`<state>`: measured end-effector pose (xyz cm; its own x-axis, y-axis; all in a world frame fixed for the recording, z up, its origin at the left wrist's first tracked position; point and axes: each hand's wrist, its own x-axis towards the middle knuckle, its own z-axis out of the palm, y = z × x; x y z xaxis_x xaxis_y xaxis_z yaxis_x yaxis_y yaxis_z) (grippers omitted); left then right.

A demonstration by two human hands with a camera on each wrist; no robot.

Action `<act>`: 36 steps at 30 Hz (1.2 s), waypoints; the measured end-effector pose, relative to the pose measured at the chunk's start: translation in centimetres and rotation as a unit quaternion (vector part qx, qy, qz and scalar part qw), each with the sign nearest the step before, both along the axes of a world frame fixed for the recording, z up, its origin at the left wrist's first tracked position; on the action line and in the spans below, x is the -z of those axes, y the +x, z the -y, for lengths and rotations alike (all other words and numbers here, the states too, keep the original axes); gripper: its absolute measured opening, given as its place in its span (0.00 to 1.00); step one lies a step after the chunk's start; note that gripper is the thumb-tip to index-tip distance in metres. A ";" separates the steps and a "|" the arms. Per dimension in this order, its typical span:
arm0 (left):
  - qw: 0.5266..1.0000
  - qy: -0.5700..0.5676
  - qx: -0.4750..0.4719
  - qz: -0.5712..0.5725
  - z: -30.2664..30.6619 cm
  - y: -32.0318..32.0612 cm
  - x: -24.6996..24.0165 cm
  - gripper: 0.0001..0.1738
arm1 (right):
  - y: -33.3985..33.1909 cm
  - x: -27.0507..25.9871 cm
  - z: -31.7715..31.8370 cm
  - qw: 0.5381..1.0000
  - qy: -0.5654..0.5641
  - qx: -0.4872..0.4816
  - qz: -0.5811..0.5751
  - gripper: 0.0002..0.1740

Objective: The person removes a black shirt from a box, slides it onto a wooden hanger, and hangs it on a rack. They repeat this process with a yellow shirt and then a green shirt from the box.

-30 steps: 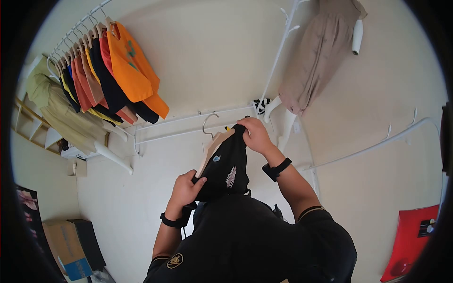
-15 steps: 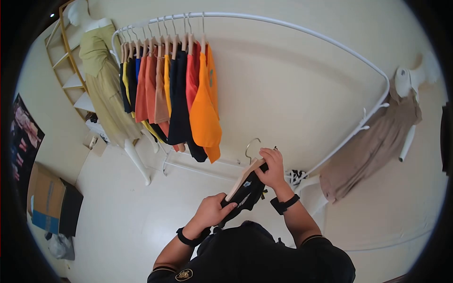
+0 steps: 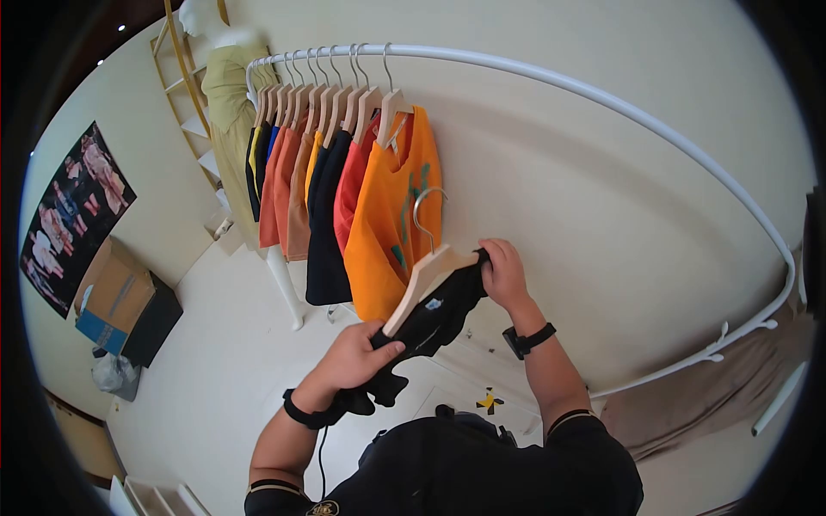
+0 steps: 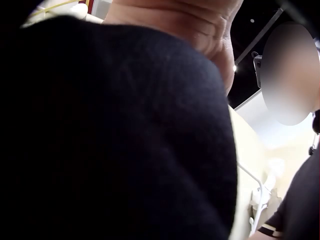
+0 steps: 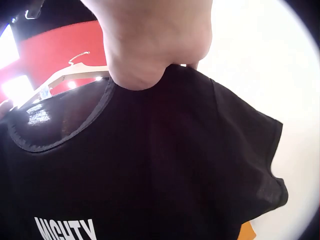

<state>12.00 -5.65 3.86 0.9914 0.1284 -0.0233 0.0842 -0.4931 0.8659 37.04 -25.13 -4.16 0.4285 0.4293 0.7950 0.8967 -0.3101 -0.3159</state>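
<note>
A black T-shirt [image 3: 443, 314] with white "MIGHTY" lettering, legible in the right wrist view, sits on a wooden hanger [image 3: 423, 279]. The hanger's metal hook points up, in front of the orange garment in the head view. My left hand [image 3: 351, 354] grips one shoulder at the hanger's end, thumb on top. At the other shoulder, my right hand [image 3: 504, 273] pinches the cloth; its fingertips are mostly hidden in the right wrist view. The neckline hangs between both hands. Dark cloth [image 4: 125, 140] fills most of the left wrist view and hides the left fingers.
A white curved rail [image 3: 551, 73] carries several garments on wooden hangers, an orange top [image 3: 387, 206] nearest. Behind them stands a mannequin in a yellow-green dress [image 3: 228, 95]. Cardboard box [image 3: 120, 288] and plastic bag [image 3: 114, 376] are at left; brown cloth [image 3: 697, 396] is low right.
The head view has swung up and left, so the rail of garments appears closer. Both hands have kept their hold on the T-shirt, which now overlaps the orange top's lower edge.
</note>
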 end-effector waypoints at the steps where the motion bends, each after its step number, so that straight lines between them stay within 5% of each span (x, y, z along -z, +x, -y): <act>1: 0.999 -0.019 -0.021 0.019 0.4 0.9 -1.2 0.15 | 1.4 -0.7 -0.5 1.000 0.002 -0.009 -0.003 0.22; 6: 0.996 -0.002 -0.026 0.088 -0.8 4.3 -6.3 0.11 | 8.5 -4.8 -3.5 0.999 0.033 -0.015 0.029 0.21; 14: 0.956 0.112 -0.179 0.204 1.1 6.3 -11.5 0.17 | 14.0 -12.9 -8.3 0.995 0.066 -0.060 0.050 0.21; 19: 0.947 0.017 -0.203 0.250 0.0 9.2 -10.3 0.16 | 16.6 -13.9 -11.1 0.991 0.073 -0.091 0.071 0.20; 29: 0.935 0.141 -0.249 0.210 1.0 12.8 -8.4 0.19 | 20.1 -12.1 -12.9 0.996 -0.014 -0.084 -0.010 0.20; 36: 0.910 0.226 -0.264 0.226 0.6 12.0 -6.1 0.28 | 18.7 -12.0 -12.2 0.994 0.054 -0.073 0.067 0.25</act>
